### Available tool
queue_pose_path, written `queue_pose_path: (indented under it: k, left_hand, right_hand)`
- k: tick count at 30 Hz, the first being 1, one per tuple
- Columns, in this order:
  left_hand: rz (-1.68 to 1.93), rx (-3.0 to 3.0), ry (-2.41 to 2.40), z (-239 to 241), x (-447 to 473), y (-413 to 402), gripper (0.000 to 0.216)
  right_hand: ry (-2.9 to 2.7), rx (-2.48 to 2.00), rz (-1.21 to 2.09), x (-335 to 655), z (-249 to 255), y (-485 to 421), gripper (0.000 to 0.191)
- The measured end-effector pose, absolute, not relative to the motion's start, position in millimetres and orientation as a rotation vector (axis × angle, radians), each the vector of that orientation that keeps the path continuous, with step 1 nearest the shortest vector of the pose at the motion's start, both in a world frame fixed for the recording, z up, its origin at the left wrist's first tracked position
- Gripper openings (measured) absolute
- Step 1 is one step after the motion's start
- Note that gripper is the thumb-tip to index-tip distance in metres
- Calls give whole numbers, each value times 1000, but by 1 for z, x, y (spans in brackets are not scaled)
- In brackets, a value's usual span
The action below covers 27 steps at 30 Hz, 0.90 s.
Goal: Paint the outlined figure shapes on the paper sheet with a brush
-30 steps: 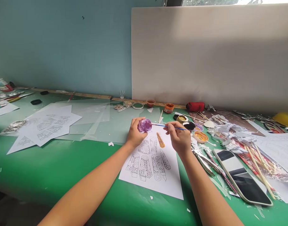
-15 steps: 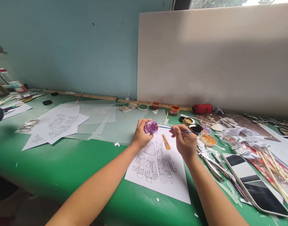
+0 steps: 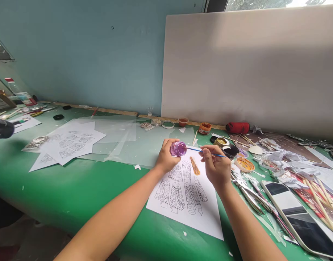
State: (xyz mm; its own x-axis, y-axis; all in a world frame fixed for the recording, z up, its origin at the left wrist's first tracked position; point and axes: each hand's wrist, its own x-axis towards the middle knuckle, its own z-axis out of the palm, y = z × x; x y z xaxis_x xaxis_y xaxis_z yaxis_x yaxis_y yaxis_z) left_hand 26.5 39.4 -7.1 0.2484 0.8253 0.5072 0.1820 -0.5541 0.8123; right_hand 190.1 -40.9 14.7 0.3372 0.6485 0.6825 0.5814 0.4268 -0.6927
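My left hand (image 3: 166,157) is closed round a small purple paint jar (image 3: 178,148), tipped on its side with its mouth toward the right. My right hand (image 3: 215,164) pinches a thin blue paintbrush (image 3: 207,151) whose tip reaches into the jar's mouth. Both hands hover over a white sheet (image 3: 186,195) printed with several black-outlined ornate shapes; one shape (image 3: 195,166) is painted orange-gold.
Open paint pots and lids (image 3: 228,148) sit just right of my right hand, with scissors (image 3: 249,194), a phone (image 3: 299,214), wooden sticks (image 3: 322,203) and paper scraps beyond. Clear plastic sheets (image 3: 120,139) and more printed papers (image 3: 68,143) lie to the left. A white board (image 3: 250,65) leans on the wall.
The view has drifted so everything sits slightly right and lower. My hands keep the same hold on jar and brush, the tip still at the jar's mouth.
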Motion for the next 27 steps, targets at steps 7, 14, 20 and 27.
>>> queue_pose_path:
  k: [7,14,20,27]
  left_hand:
    - [1331,1901,917,-6,26,41,58]
    - [1317,1863,958,-7,24,40,58]
    - [1340,1864,935,-7,24,39,58]
    - [1380,1838,916,-6,26,42,57]
  right_hand:
    - [-1320,-1267,40,189,19,-42,21]
    - [-1338,-1265,49,186,22,-43,17]
    - [-1400,-1238,-1,183,26,-46,16]
    - [-1350,-1254,40,186,28,-45,21]
